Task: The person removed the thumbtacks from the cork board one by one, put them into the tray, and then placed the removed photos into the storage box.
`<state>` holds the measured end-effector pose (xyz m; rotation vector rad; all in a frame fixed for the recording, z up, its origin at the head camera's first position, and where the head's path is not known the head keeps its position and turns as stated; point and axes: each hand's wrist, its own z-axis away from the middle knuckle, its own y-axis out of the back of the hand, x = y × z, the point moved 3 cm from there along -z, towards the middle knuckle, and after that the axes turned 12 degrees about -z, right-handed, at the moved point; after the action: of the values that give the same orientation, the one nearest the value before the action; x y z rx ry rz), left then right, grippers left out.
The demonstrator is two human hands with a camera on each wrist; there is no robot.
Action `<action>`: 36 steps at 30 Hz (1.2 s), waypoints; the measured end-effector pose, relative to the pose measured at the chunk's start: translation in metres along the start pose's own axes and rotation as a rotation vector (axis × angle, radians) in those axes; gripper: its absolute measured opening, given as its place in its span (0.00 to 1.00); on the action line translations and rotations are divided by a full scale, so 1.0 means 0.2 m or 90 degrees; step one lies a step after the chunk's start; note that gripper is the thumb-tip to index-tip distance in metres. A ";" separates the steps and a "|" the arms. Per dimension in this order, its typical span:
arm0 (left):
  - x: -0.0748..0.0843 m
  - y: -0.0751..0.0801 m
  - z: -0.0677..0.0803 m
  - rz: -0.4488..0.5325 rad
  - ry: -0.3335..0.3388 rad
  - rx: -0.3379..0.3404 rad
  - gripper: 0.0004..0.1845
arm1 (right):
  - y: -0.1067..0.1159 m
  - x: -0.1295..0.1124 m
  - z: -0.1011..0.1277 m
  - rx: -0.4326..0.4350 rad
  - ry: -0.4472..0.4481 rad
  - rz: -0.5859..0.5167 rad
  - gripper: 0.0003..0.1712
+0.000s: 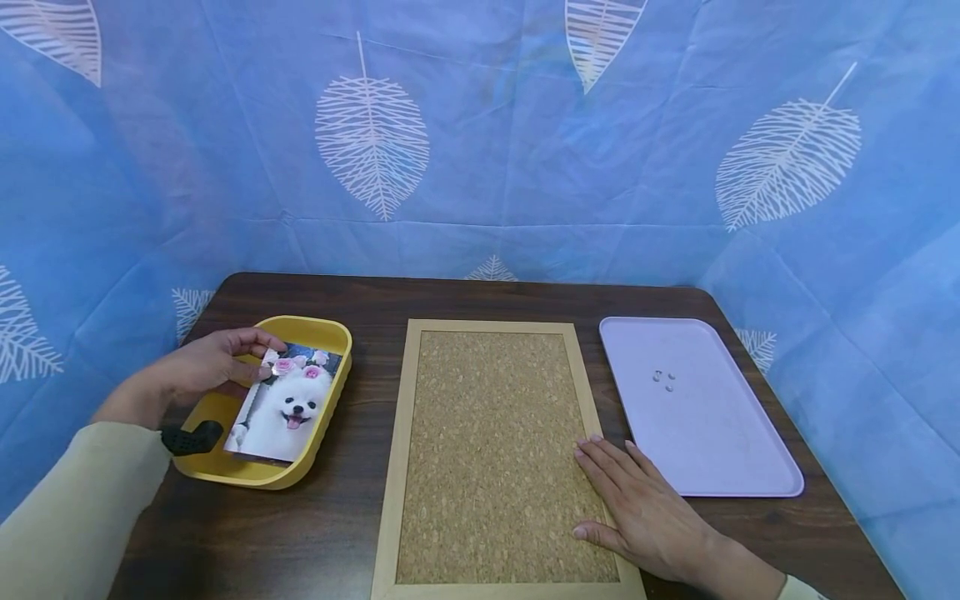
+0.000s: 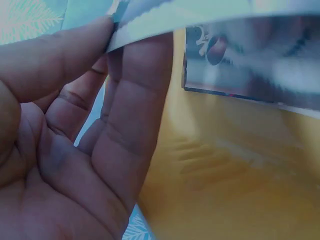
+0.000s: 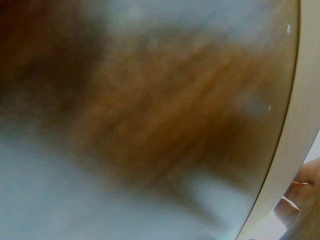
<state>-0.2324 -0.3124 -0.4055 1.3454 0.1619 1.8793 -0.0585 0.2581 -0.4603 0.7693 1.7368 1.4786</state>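
Note:
My left hand (image 1: 217, 362) reaches into the yellow tray (image 1: 217, 412) and pinches the edge of a photo card (image 1: 288, 408) showing a white dog with pink flowers. In the left wrist view the held card (image 2: 145, 31) is seen nearly edge-on between thumb and fingers. Below it another picture card (image 2: 250, 65) shows in the tray. Laid flat, my right hand (image 1: 648, 517) rests on the right side of a wood-framed cork board (image 1: 495, 450), fingers extended. The right wrist view is mostly blurred, with part of the wooden frame (image 3: 297, 120) and some fingers (image 3: 300, 192) at its edge.
To the right of the board lies a lilac tray (image 1: 712, 442) with several tiny shiny pieces (image 1: 657, 377) on it. Everything stands on a dark wooden table (image 1: 360, 287), enclosed by a blue leaf-patterned cloth (image 1: 510, 158).

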 end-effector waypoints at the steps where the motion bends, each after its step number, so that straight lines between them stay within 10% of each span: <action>1: 0.00 0.00 0.00 -0.002 0.003 0.002 0.26 | 0.00 0.00 0.00 -0.001 0.000 0.000 0.50; 36: 0.00 -0.03 -0.01 -0.119 0.107 0.047 0.26 | -0.01 0.00 -0.01 -0.040 -0.034 -0.017 0.52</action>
<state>-0.2302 -0.3077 -0.4090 1.1770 0.4319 1.8406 -0.0603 0.2572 -0.4619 0.7433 1.6475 1.4752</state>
